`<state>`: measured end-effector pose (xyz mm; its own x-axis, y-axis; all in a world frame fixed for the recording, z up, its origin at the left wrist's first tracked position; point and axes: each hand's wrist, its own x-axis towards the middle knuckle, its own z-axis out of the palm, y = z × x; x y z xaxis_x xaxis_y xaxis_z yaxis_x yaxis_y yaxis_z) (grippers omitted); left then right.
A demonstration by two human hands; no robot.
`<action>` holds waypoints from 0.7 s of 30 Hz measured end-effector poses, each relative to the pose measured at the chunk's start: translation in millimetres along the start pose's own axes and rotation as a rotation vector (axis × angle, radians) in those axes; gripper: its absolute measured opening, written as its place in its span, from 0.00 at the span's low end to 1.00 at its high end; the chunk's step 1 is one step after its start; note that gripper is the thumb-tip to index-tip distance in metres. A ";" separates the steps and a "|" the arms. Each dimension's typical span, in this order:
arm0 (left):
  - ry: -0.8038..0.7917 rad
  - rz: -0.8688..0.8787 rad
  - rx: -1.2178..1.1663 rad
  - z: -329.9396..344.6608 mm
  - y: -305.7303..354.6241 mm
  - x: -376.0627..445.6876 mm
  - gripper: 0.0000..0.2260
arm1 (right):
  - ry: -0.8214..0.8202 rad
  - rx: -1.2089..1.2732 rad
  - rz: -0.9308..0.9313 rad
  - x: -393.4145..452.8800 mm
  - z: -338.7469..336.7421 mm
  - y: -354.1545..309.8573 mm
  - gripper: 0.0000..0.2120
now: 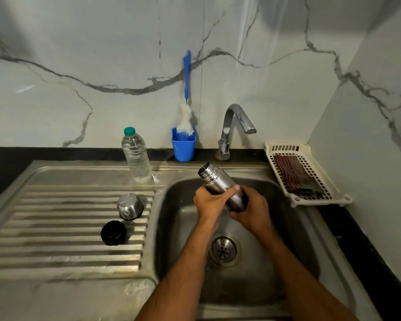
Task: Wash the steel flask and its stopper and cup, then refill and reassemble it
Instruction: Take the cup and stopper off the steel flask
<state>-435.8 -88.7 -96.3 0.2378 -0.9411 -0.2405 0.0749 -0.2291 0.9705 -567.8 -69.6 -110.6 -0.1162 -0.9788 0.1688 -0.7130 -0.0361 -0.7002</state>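
The steel flask (214, 179) is held tilted over the sink basin (178, 218), its open threaded mouth pointing up and to the left. My left hand (210, 201) grips its middle, with the thumb across the body. My right hand (252, 208) holds the lower end and base. The steel cup (129, 206) stands upside down on the ribbed draining board (56, 228). The black stopper (114, 232) lies just in front of the cup.
A tap (235, 126) stands behind the basin with no water visible from it. A clear plastic bottle (136, 156) with a green cap, a blue holder (183, 144) with a bottle brush, and a white basket (310, 177) holding a cloth sit around the sink.
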 end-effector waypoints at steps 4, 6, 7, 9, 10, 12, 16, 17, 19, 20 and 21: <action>0.004 -0.097 -0.106 10.3 -11.4 -4.7 0.20 | 0.009 -0.074 0.002 -4.2 2.0 16.4 0.40; 0.004 -0.145 -0.173 13.8 -14.0 -5.9 0.18 | 0.002 -0.109 -0.012 -4.0 1.9 19.1 0.40; 0.003 -0.164 -0.210 15.2 -15.0 -6.3 0.19 | -0.004 -0.133 -0.024 -3.5 1.1 19.5 0.40; -0.013 -0.179 -0.250 16.8 -16.0 -7.7 0.22 | -0.013 -0.167 -0.056 -2.0 -0.1 23.5 0.41; -0.030 -0.186 -0.257 17.2 -15.8 -8.4 0.22 | -0.018 -0.175 -0.067 -1.6 -1.8 24.3 0.41; -0.071 -0.208 -0.273 17.1 -13.5 -11.3 0.20 | -0.031 -0.191 -0.080 -1.0 -6.3 24.7 0.41; -0.107 -0.268 -0.355 17.8 -9.2 -20.4 0.22 | -0.022 -0.240 -0.122 -4.9 -17.4 20.7 0.37; -0.111 -0.279 -0.374 18.6 -8.7 -23.0 0.23 | -0.023 -0.257 -0.124 -6.6 -20.0 19.2 0.37; -0.125 -0.303 -0.413 20.8 -9.4 -27.3 0.26 | -0.031 -0.291 -0.120 -10.5 -24.1 19.4 0.35; -0.128 -0.311 -0.429 22.1 -10.0 -28.1 0.25 | -0.035 -0.309 -0.121 -11.9 -25.6 19.6 0.35; -0.134 -0.318 -0.445 22.9 -9.9 -29.2 0.24 | -0.035 -0.330 -0.127 -12.5 -26.3 19.6 0.34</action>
<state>-465.7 -64.6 -98.6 0.0138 -0.8729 -0.4876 0.5307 -0.4069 0.7435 -598.5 -52.8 -108.2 0.0071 -0.9771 0.2126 -0.9057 -0.0964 -0.4128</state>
